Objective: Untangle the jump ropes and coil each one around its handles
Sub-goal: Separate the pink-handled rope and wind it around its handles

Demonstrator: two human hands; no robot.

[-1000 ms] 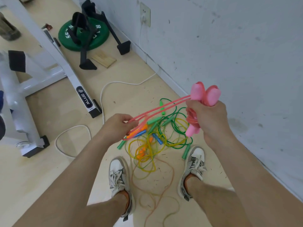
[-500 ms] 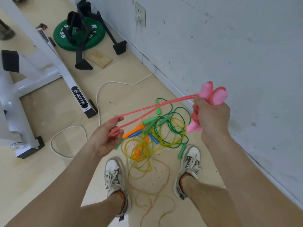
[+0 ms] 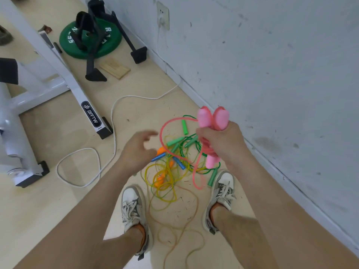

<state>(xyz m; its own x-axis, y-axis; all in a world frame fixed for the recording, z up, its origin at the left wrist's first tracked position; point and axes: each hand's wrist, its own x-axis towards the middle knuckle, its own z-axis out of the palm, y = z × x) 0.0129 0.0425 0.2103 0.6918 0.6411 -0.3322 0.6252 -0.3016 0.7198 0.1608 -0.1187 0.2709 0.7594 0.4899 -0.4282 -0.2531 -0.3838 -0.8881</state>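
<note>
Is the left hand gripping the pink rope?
No: the left hand is open beside the pink rope, whose loop hangs from the handles in the right hand.

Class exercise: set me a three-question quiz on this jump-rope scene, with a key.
1. True or false: the right hand grips both pink handles.
2. Where does the tangled rope pile lie? A on the floor by the shoes; B on a table; C hung on the wall.
3. Fill in: the weight plate is ____.
Key: 1 true; 2 A; 3 green.
</note>
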